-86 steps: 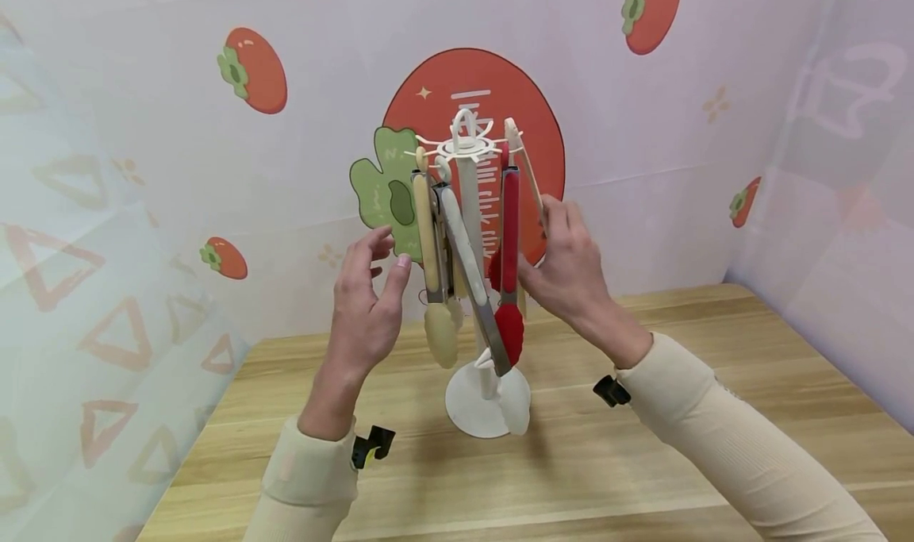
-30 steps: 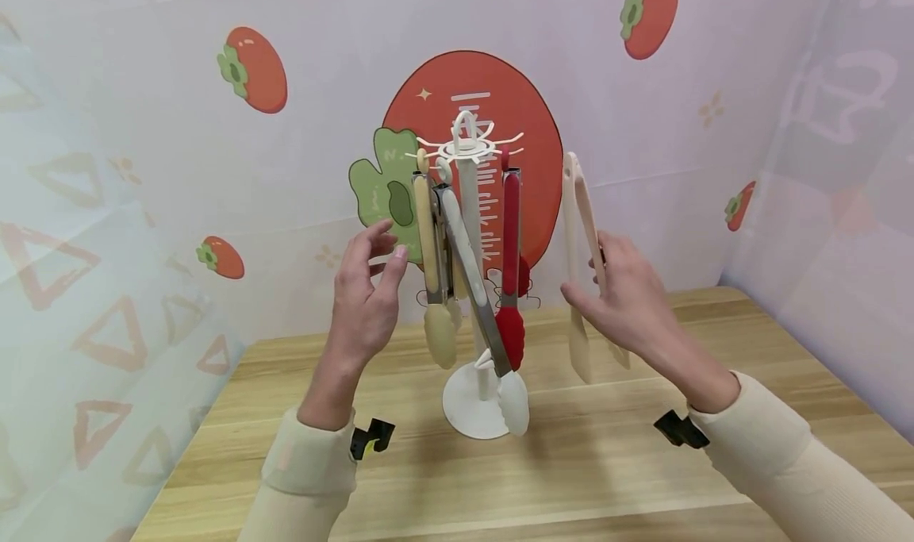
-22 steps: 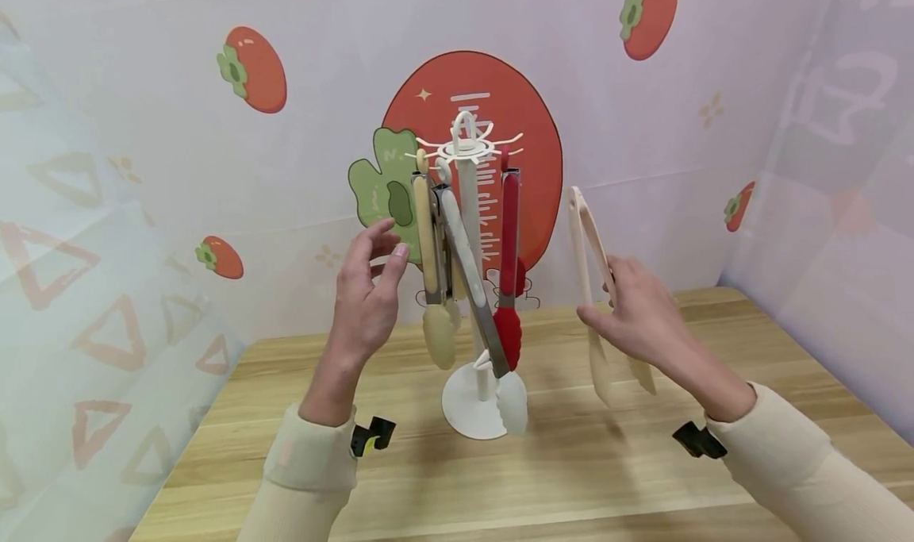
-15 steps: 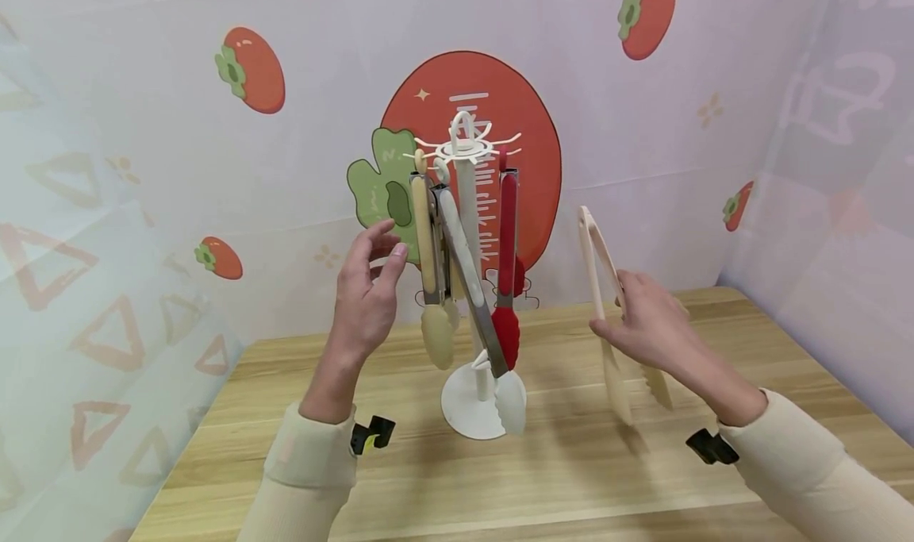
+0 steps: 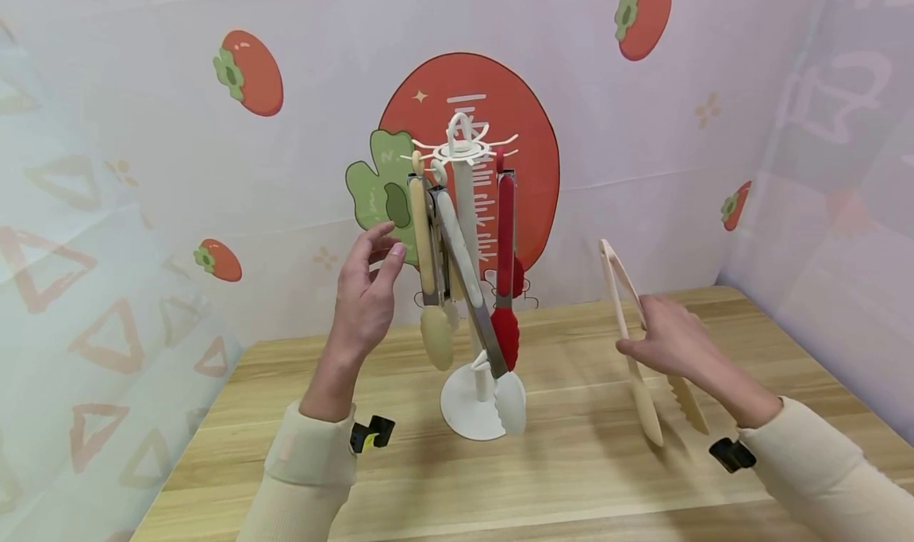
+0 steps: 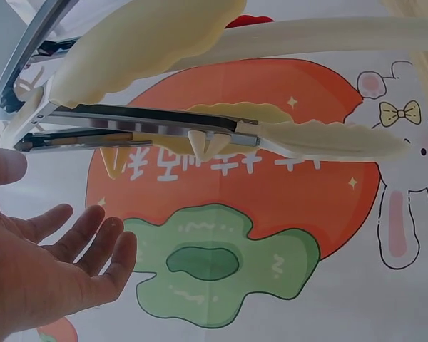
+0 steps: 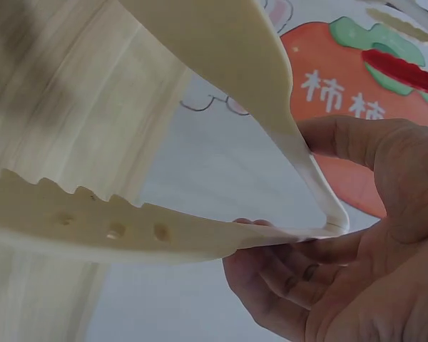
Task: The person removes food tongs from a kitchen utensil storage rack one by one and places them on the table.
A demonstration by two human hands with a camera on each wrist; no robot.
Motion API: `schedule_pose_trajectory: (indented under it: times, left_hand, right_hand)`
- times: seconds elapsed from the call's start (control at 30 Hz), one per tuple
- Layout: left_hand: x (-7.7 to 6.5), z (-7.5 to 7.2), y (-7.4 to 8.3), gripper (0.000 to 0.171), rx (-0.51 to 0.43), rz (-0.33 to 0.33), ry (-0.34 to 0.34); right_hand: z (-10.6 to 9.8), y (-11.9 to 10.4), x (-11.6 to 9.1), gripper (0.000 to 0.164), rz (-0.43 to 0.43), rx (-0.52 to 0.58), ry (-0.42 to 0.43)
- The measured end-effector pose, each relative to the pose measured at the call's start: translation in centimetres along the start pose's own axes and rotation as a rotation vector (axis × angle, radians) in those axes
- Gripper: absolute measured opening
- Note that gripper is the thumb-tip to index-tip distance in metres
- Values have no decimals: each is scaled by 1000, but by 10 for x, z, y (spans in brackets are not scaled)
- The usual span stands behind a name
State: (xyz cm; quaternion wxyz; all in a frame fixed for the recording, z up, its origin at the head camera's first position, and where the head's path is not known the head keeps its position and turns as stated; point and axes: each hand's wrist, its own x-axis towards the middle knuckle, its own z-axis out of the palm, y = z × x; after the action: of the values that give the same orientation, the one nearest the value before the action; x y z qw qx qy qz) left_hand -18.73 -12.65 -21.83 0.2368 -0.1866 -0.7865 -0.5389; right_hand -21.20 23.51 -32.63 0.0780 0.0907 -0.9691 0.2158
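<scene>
My right hand holds beige tongs over the right side of the table. Its thumb lies on one arm of the tongs and its fingers on the other, and the arms stand spread, as the right wrist view shows; one tip has a toothed edge and holes. Left of the white rack, my left hand hovers with relaxed fingers, holding nothing. Nearest to it hang cream-tipped tongs. Beside them, white-handled tongs hang aslant, and red tongs hang on the rack's right side.
The rack's round base stands on the wood-grain table. Bare hooks stick out at the rack's top right. A printed cloth hangs behind the table, and more cloth closes in both sides.
My right hand has taken the beige tongs off the rack's right side and carried them right and down towards the table. The left hand has stayed nearly still.
</scene>
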Motion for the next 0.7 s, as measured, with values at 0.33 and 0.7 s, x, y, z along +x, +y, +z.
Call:
schedule_pose_trajectory:
  times: [0.33, 0.7]
  left_hand:
    - [7, 0, -24, 37, -11, 1, -1]
    - [10, 0, -40, 37, -24, 31, 6]
  right_hand:
    - [6, 18, 3, 38, 55, -19, -91]
    - [11, 27, 6, 39, 81, -53, -166]
